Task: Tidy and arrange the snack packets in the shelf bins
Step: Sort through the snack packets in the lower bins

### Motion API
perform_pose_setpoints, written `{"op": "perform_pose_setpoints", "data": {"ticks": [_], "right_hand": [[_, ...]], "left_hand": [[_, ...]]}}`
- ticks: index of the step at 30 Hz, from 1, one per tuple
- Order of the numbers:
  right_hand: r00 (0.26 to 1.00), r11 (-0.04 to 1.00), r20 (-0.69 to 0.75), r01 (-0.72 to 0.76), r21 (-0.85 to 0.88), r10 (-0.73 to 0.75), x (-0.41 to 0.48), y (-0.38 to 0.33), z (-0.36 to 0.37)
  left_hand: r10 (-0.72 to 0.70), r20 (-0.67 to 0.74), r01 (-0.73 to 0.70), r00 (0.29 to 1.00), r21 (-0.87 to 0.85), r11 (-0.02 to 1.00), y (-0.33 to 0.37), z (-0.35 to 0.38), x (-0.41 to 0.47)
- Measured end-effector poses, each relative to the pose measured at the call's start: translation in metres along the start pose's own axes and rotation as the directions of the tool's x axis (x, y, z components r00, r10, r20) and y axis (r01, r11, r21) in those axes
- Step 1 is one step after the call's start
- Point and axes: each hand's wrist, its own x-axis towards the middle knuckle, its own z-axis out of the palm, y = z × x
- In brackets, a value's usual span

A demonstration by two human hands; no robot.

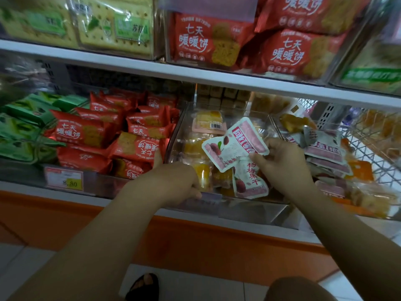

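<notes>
- A person's right hand [282, 161] grasps two pink-and-white dried-fruit packets over the middle clear bin [249, 210] on the lower shelf — thumb and fingers pinched on their edges.
- The upper packet [235, 144] tilts up and to the left, its pink label facing the camera; the lower packet [249, 181] hangs below the hand, its bottom edge close to the bin's front wall.
- The left hand [173, 183] is clenched over the front left corner of the same bin, fingers curled on the rim.
- Inside that bin lie clear-wrapped yellow and orange sweets [208, 121], one showing a barcode sticker.
- To the left, a bin holds red biscuit packets [80, 131] heaped at mixed angles, one printed side upside down; beyond them sit green packets [23, 127].
- To the right, more pink-and-white packets [325, 148] are stacked among orange-wrapped snacks [361, 168], beside a white wire basket [373, 153].
- A price tag [64, 178] with a yellow patch is fixed to the shelf edge below the red packets.
- The upper shelf [195, 72] carries bins of green-labelled crackers [112, 27] and larger red biscuit packs [282, 53].
- An orange base strip [195, 242] runs under the shelving — a sandalled foot [144, 285] shows on the pale tiled floor.
</notes>
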Motion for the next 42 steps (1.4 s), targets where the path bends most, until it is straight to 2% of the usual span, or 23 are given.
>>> {"op": "perform_pose_setpoints", "data": {"ticks": [6, 10, 12, 13, 15, 17, 22, 25, 27, 31, 34, 38, 40, 42], "right_hand": [[0.991, 0.987, -0.098, -0.076, 0.144, 0.091, -0.014, 0.004, -0.007], [0.986, 0.978, -0.12, -0.09, 0.189, 0.114, -0.013, 0.0, -0.008], [0.981, 0.97, -0.146, -0.092, 0.225, 0.127, -0.013, 0.0, -0.01], [0.978, 0.965, -0.158, -0.095, 0.244, 0.136, -0.016, 0.001, -0.011], [0.974, 0.961, -0.174, -0.094, 0.26, 0.143, -0.023, 0.006, -0.016], [0.977, 0.959, -0.164, -0.086, 0.27, 0.133, -0.03, 0.011, -0.025], [0.975, 0.964, -0.196, -0.047, 0.26, 0.101, -0.041, 0.028, -0.054], [0.972, 0.975, -0.217, -0.039, 0.218, 0.088, -0.048, 0.038, -0.061], [0.973, 0.981, -0.213, -0.043, 0.188, 0.083, -0.049, 0.041, -0.065], [0.974, 0.97, -0.202, -0.051, 0.236, 0.101, -0.048, 0.043, -0.07], [0.972, 0.964, -0.209, -0.051, 0.262, 0.109, -0.05, 0.044, -0.072], [0.959, 0.913, -0.201, -0.106, 0.394, 0.199, -0.053, 0.05, -0.081], [0.942, 0.848, -0.194, -0.142, 0.51, 0.274, -0.055, 0.056, -0.089], [0.918, 0.784, -0.186, -0.178, 0.595, 0.35, -0.056, 0.063, -0.097]], "left_hand": [[0.004, -0.044, 0.0, 0.999, 0.077, 0.997, 0.001, 0.0, -0.002], [0.084, -0.173, -0.055, 0.981, 0.168, 0.984, 0.01, 0.003, -0.002], [0.167, -0.277, -0.151, 0.946, 0.08, 0.985, 0.018, 0.006, 0.004], [0.179, -0.286, -0.2, 0.941, -0.046, 0.979, 0.023, 0.006, 0.006], [0.175, -0.165, -0.216, 0.971, -0.28, 0.935, 0.029, 0.006, 0.013], [0.199, -0.029, -0.197, 0.98, -0.345, 0.918, 0.031, 0.004, 0.022], [0.161, 0.185, -0.111, 0.969, -0.255, 0.96, 0.047, -0.005, 0.031], [0.069, 0.215, -0.038, 0.974, -0.148, 0.988, 0.059, -0.007, 0.03], [0.057, 0.176, -0.048, 0.983, -0.056, 0.997, 0.061, -0.008, 0.031], [0.136, 0.037, -0.14, 0.99, 0.111, 0.984, 0.057, -0.014, 0.036], [0.139, 0.008, -0.139, 0.99, 0.106, 0.985, 0.052, -0.014, 0.042], [0.118, -0.151, -0.098, 0.981, 0.13, 0.987, 0.052, -0.013, 0.044], [0.124, -0.262, -0.092, 0.957, 0.134, 0.987, 0.054, -0.02, 0.035], [0.174, -0.435, -0.122, 0.883, 0.146, 0.982, 0.063, -0.028, 0.022]]}}
